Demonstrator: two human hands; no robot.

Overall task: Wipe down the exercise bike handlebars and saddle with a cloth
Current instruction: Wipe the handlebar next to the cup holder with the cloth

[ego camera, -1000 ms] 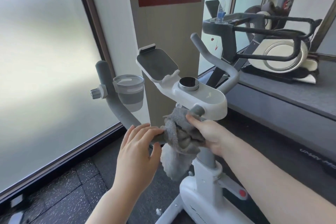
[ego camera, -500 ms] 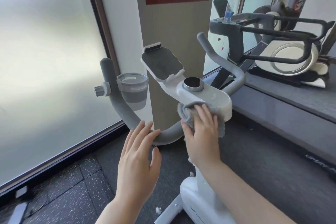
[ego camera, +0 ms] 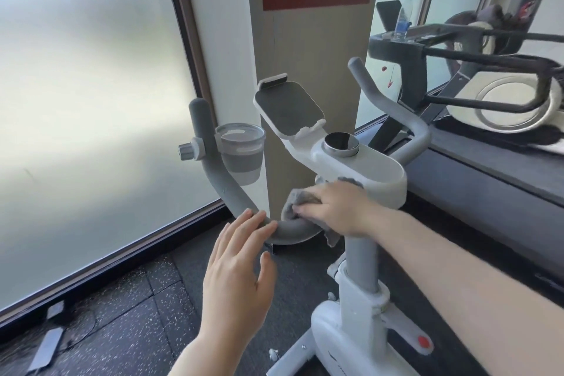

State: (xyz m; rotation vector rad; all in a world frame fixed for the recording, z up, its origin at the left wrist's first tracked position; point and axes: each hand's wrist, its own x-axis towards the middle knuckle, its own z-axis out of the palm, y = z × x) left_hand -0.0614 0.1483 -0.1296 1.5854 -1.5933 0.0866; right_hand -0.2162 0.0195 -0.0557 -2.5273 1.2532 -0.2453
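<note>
The white exercise bike has a grey foam handlebar point(ego camera: 219, 183) curving up on the left and another arm point(ego camera: 393, 107) rising on the right. My right hand point(ego camera: 332, 207) holds a grey cloth point(ego camera: 300, 197) wrapped round the bar just left of the stem, under the white console point(ego camera: 366, 168). My left hand point(ego camera: 241, 265) hovers with spread, straight fingers in front of the bar's lower bend, fingertips at the foam. The saddle is out of view.
A clear cup holder point(ego camera: 241, 152) is clamped to the left bar, and a tilted tablet tray point(ego camera: 288, 110) sits above the console. Frosted glass point(ego camera: 85, 101) and a pillar point(ego camera: 308, 70) stand close behind. A treadmill point(ego camera: 488, 168) and other machines are to the right.
My right hand slid the cloth from the console's front edge down and left onto the handlebar. My left hand has let go of the bar and its fingers have opened.
</note>
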